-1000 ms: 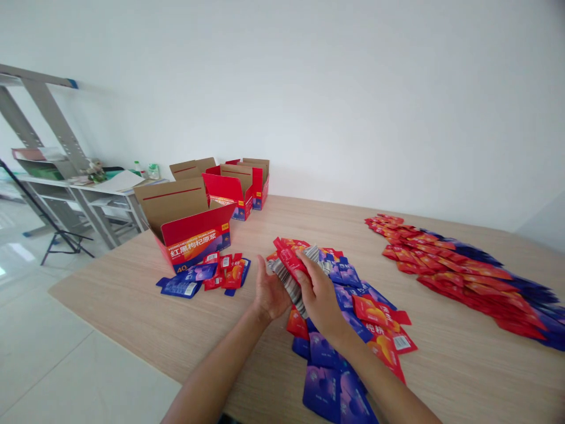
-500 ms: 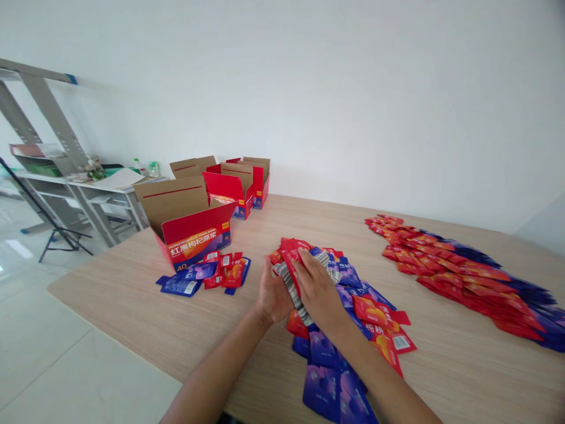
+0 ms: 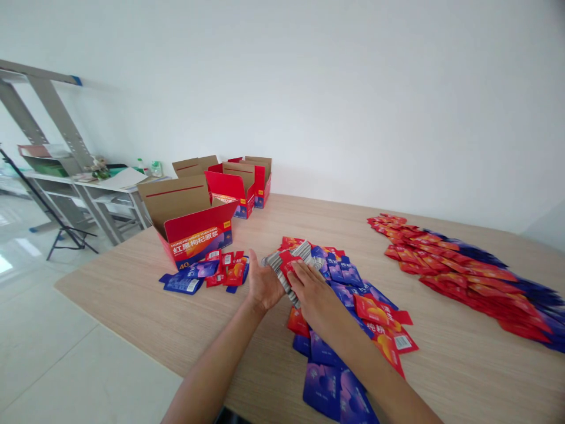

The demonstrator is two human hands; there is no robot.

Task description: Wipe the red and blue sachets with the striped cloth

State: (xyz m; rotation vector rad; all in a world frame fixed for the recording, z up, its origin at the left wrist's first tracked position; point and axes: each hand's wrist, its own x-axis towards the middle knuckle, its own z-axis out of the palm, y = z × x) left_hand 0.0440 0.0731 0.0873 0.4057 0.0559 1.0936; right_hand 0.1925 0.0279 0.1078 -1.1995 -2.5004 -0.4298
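My left hand [image 3: 263, 285] and my right hand [image 3: 311, 288] press from both sides on a stack of flat sachets [image 3: 289, 266], held on edge so its silver sides show, with a red one on top. The stack sits just above a loose heap of red and blue sachets [image 3: 353, 306] spread on the wooden table [image 3: 185, 330]. An open red carton [image 3: 194, 232] with its brown flap up stands to the left, and a few sachets [image 3: 205, 275] lie in front of it.
Two more open red cartons [image 3: 241, 182] stand behind the first. A long row of red and blue sachets [image 3: 463, 274] runs along the right side of the table. A grey shelf [image 3: 88, 188] with clutter and a tripod leg stands at the left, past the table edge.
Both hands have moved the sachet stack slightly down and left, closer to the table. The right hand slid from the stack's top edge onto its side.
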